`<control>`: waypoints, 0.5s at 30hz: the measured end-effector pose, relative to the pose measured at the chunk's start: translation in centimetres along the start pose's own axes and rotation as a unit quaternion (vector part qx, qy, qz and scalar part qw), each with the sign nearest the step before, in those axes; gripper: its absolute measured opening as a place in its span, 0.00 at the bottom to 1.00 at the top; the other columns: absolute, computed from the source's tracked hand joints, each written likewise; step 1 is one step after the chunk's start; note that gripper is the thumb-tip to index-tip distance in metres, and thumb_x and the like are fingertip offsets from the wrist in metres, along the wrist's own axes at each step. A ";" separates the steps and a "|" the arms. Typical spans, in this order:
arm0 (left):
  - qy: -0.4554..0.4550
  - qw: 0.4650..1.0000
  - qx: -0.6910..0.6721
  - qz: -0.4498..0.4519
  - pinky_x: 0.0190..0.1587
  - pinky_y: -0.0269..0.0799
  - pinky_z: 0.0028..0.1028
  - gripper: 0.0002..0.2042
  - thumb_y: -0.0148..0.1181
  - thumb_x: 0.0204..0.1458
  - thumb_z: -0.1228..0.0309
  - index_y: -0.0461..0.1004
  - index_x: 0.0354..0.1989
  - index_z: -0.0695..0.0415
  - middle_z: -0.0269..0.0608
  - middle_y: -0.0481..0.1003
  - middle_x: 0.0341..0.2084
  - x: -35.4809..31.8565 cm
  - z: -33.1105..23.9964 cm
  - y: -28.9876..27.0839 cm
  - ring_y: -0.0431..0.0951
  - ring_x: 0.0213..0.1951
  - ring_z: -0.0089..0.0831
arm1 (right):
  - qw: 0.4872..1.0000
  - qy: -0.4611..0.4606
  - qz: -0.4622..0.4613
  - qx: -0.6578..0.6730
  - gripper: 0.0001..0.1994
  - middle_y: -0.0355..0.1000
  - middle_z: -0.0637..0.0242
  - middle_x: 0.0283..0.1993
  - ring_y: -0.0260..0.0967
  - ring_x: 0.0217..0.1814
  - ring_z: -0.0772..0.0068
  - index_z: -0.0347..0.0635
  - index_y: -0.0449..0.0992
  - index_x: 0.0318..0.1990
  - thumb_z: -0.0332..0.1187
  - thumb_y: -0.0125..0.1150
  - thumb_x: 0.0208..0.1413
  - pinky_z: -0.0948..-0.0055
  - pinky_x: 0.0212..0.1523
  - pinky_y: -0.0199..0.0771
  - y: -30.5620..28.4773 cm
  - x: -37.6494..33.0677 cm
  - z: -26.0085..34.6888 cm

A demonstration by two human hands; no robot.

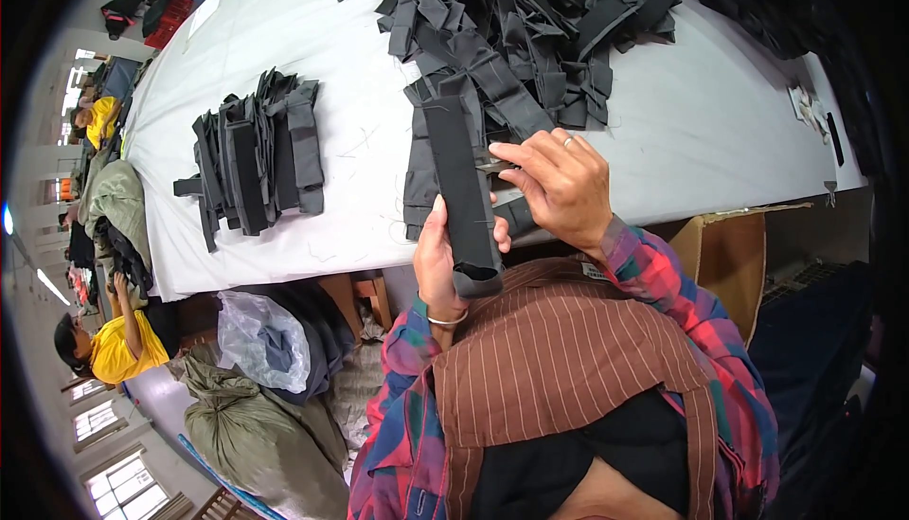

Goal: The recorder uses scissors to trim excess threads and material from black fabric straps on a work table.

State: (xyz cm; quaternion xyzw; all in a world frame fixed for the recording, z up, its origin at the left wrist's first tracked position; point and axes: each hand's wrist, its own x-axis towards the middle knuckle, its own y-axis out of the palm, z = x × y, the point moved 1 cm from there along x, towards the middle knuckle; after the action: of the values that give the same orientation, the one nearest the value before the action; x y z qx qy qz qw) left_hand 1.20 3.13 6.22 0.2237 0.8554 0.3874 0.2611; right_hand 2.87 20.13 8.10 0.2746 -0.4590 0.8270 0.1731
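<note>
My left hand (440,264) is closed round a dark grey fabric strip (459,179), thumb along its left edge and fingertips showing at its right. The strip stands lengthwise before me, its near end folded over. At the strip's right edge, my right hand (559,184) pinches small metal thread snips (493,168), mostly hidden by the fingers. Just beyond my hands, a big loose heap of similar dark strips (511,37) spreads over the white table. To the left lies a smaller, neater stack of strips (256,155).
Loose threads lie on the white-covered table (365,207). A cardboard box (724,255) stands below its edge at right. Tied sacks (256,435) and a clear plastic bag (265,340) sit at lower left. A person in yellow (123,345) works at far left.
</note>
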 end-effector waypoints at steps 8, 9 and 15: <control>-0.022 0.996 -0.070 0.053 0.32 0.69 0.33 0.20 0.34 0.66 0.57 0.63 0.52 0.62 0.46 0.67 0.44 -0.4 0.6 -0.4 0.70 0.33 0.37 | 0.997 0.039 -0.062 0.020 0.15 0.70 0.69 0.28 0.66 0.28 0.65 0.47 0.78 0.42 0.28 0.68 0.43 0.68 0.29 0.64 0.2 -0.5 -0.7; -0.022 0.996 -0.069 0.053 0.32 0.69 0.33 0.20 0.34 0.66 0.57 0.63 0.52 0.62 0.46 0.67 0.44 -0.4 0.6 -0.2 0.70 0.33 0.37 | 0.997 0.039 -0.063 0.020 0.15 0.70 0.69 0.28 0.66 0.28 0.65 0.47 0.78 0.42 0.28 0.68 0.43 0.68 0.29 0.64 0.1 -0.5 -0.7; -0.020 0.998 -0.047 0.023 0.30 0.68 0.29 0.20 0.34 0.66 0.59 0.63 0.52 0.63 0.47 0.67 0.44 -0.6 0.7 0.9 0.67 0.31 0.33 | 0.997 0.010 -0.056 -0.042 0.13 0.71 0.68 0.28 0.67 0.28 0.64 0.46 0.79 0.40 0.27 0.68 0.43 0.69 0.29 0.66 -0.2 -1.2 -0.8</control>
State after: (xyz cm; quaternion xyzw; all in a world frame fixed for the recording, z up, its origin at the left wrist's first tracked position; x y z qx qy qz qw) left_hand 2.25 3.72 6.70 0.2385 0.8257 0.4284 0.2790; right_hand 3.71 20.87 7.20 0.2840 -0.4756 0.7986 0.2354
